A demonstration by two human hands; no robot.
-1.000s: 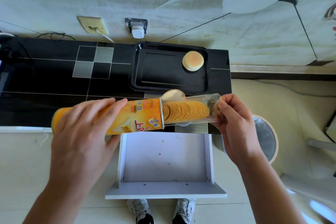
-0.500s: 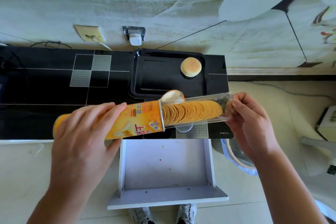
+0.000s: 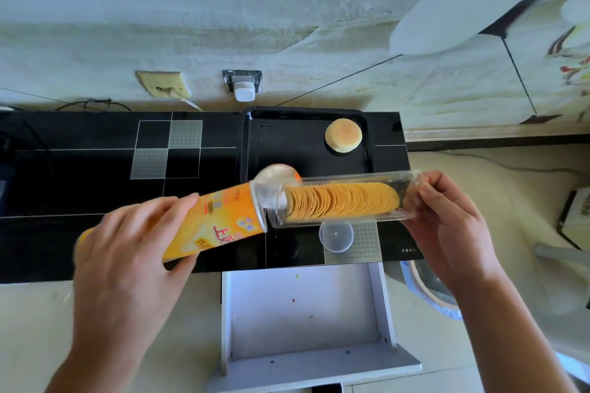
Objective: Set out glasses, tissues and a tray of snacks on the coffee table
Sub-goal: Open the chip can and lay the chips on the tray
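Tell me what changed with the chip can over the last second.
The right hand has drawn the clear chip sleeve rightward, fully out of the orange can, which the left hand still grips, now tilted. The bun stays on the black tray; the clear lid stays put.

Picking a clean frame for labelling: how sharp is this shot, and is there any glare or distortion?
Head view: the left hand and the orange can are motion-smeared; the chips, the bun and the black tray are sharp. Wide-angle bending curves the table edge. Daylight washes out the wall; the clear sleeve glints only faintly.
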